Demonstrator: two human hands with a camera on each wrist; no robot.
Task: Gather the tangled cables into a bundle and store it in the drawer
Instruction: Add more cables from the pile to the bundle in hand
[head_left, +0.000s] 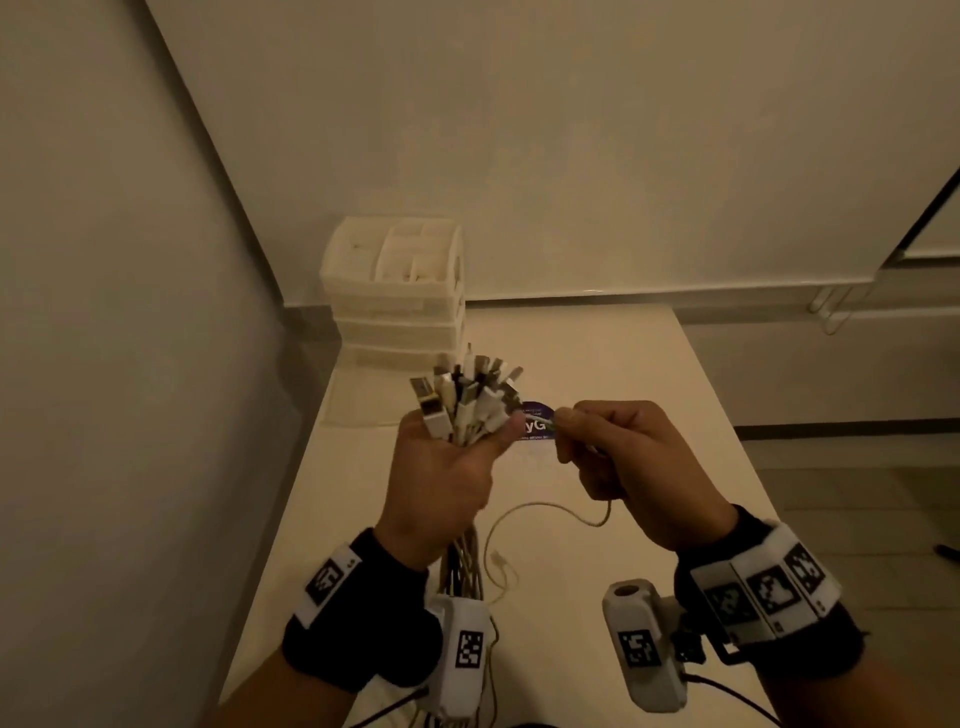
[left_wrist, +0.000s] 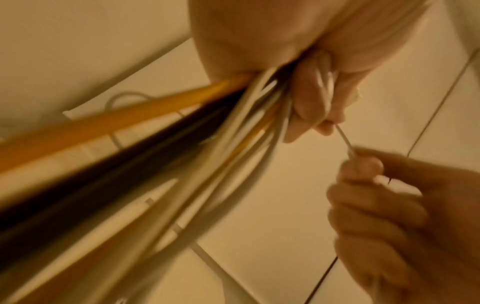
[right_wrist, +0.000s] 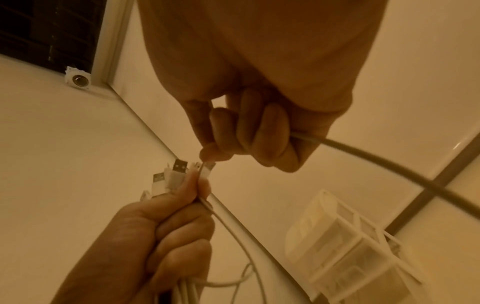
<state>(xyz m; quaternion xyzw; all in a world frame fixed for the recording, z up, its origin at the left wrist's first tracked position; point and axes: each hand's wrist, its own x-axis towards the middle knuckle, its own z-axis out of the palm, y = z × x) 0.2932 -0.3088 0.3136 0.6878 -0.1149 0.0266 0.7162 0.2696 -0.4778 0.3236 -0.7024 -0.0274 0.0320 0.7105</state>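
Note:
My left hand (head_left: 441, 470) grips a bundle of cables (head_left: 467, 402) upright above the table, plugs fanned out on top. White, black and yellow cords (left_wrist: 182, 127) hang from the fist toward my wrist. Right beside the bundle, my right hand (head_left: 608, 452) pinches the end of one thin white cable (head_left: 540, 508) between thumb and fingers. That cable loops down onto the table. In the right wrist view the right hand (right_wrist: 233, 142) sits just above the left hand (right_wrist: 168, 230) and its plugs (right_wrist: 176, 176). The white plastic drawer unit (head_left: 400, 296) stands at the table's far left; its drawers look shut.
The white table (head_left: 649, 395) runs along a wall on the left. A small purple label (head_left: 535, 426) shows between my hands. A loose white plug (head_left: 497, 560) lies near my left wrist. Tiled floor lies to the right of the table.

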